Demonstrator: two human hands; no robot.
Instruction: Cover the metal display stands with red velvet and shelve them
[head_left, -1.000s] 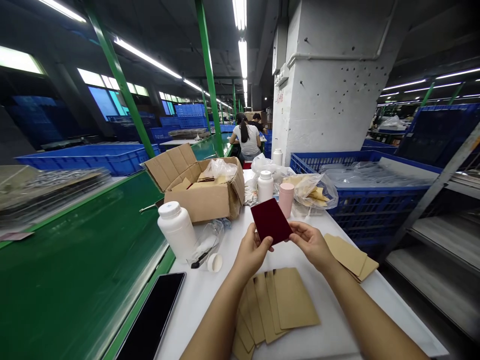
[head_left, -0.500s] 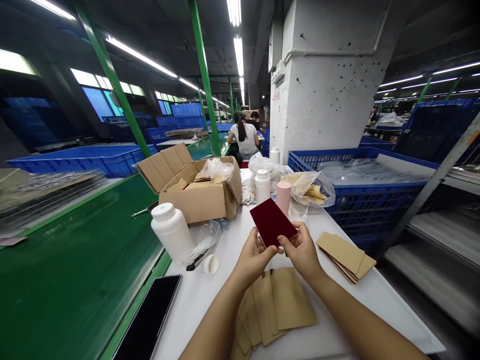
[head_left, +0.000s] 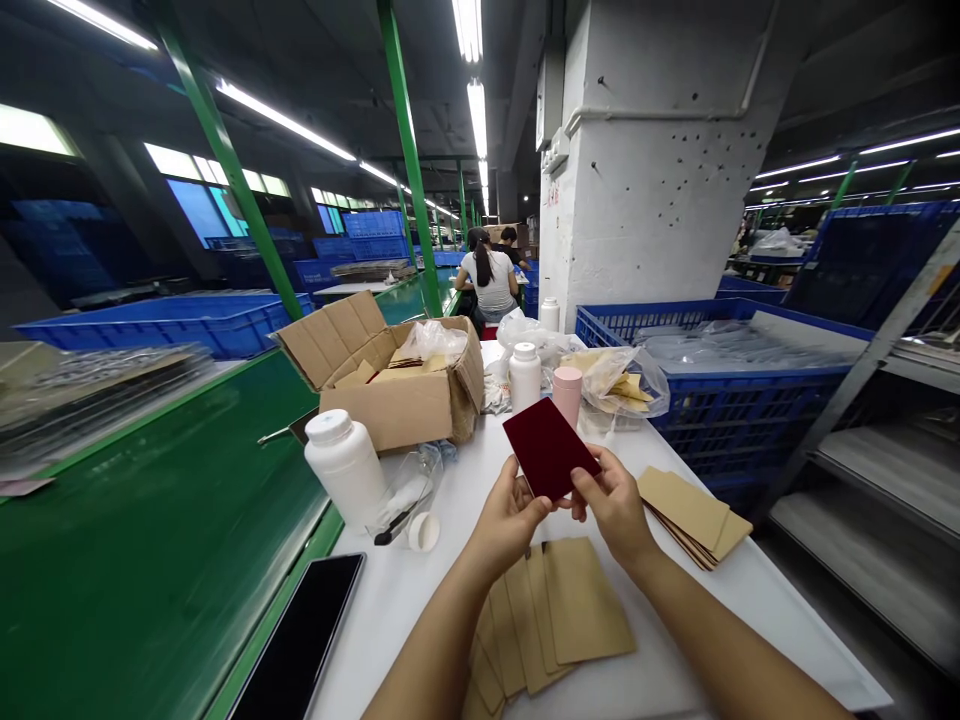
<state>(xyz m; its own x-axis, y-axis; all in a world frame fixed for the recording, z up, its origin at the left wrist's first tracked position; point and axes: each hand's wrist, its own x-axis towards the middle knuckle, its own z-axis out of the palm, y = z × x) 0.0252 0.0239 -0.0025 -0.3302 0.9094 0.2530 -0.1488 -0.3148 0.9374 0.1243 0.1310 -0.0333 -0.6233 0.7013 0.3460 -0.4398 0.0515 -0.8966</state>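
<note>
Two gripping hands, left hand [head_left: 510, 520] and right hand [head_left: 613, 505], pinched on one dark red card [head_left: 550, 447], barely shifted from earlier, just above tan envelopes [head_left: 559, 615].

Dark red flat card [head_left: 550, 447], smooth and oblong, tilted, held up between the left hand [head_left: 510, 512] and right hand [head_left: 611, 505], above the white tabletop [head_left: 420, 620]

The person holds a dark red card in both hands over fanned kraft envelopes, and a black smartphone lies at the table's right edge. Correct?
No: the head view shows the black smartphone at the left edge of the white table, not the right. The rest holds: the left hand and right hand hold the dark red card over the fanned kraft envelopes.
</note>
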